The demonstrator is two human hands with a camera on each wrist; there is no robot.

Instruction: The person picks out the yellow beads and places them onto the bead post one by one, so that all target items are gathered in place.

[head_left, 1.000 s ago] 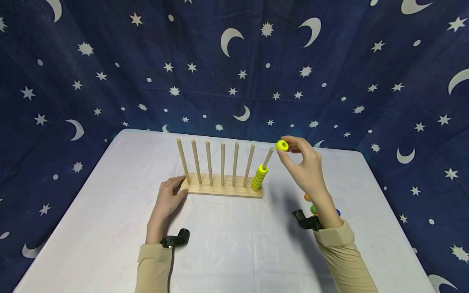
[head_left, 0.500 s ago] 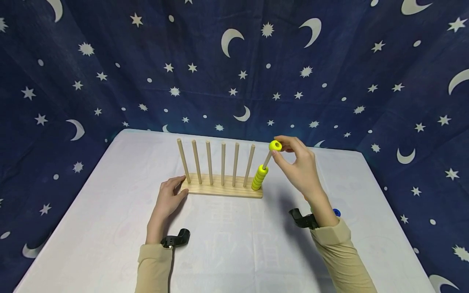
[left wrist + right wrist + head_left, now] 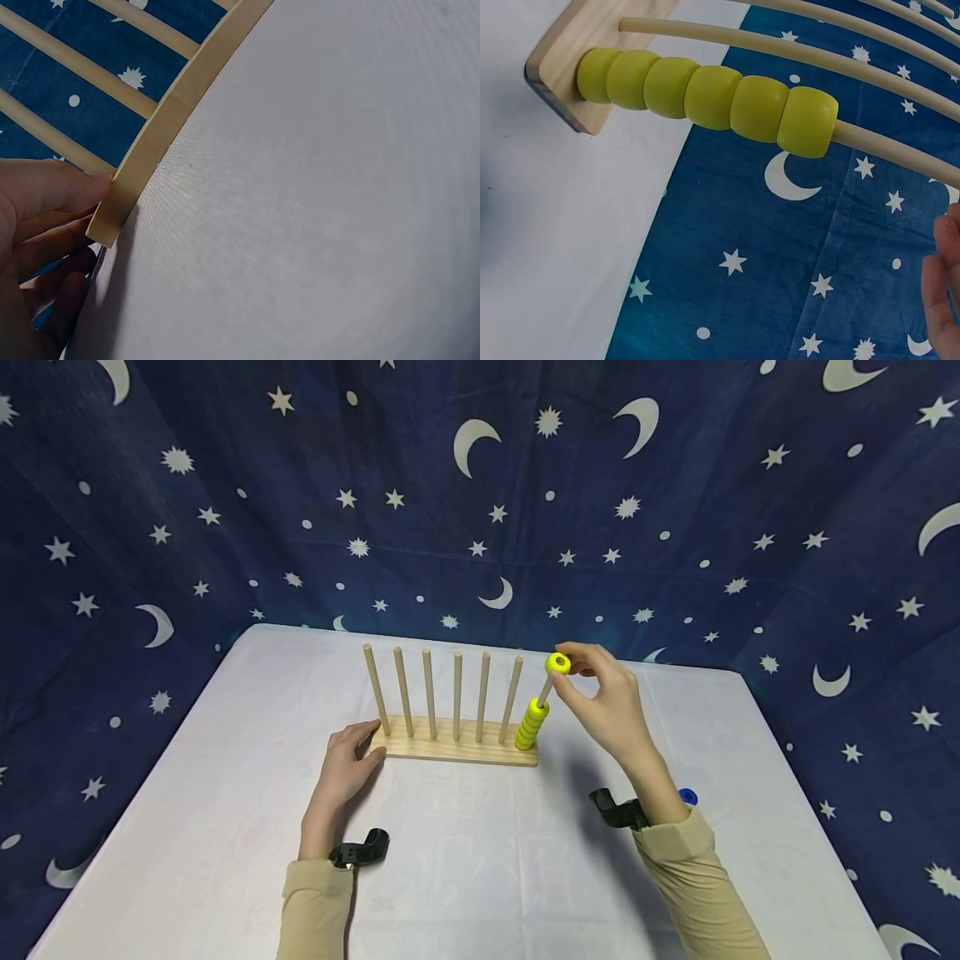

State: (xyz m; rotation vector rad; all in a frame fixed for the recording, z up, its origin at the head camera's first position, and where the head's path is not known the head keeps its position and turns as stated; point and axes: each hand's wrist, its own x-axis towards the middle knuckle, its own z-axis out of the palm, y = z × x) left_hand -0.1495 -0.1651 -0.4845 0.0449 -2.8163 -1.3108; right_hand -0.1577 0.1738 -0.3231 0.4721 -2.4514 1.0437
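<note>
A wooden peg stand (image 3: pixel 453 749) with a row of upright pegs is on the table. My left hand (image 3: pixel 348 764) holds the left end of its base, thumb in front and fingers behind; the left wrist view shows the thumb against the base's edge (image 3: pixel 169 112). Several yellow beads (image 3: pixel 531 727) are stacked on the rightmost peg, its upper part bare in the right wrist view (image 3: pixel 889 152). Between thumb and fingers, my right hand (image 3: pixel 611 706) pinches another yellow bead (image 3: pixel 553 668) at that peg's top. In the right wrist view only some fingertips (image 3: pixel 939 300) show, and this bead is out of frame.
A blue bead (image 3: pixel 687 797) lies on the white-covered table (image 3: pixel 465 877), beside the right forearm and partly hidden by it. A dark blue cloth (image 3: pixel 420 527) with moons and stars hangs behind the table. Each wrist wears a black camera mount (image 3: pixel 618 810).
My right hand has moved left and slightly down, bringing the yellow bead to the top of the rightmost peg. Orange and green beads are now hidden by the right arm. My left hand stays put.
</note>
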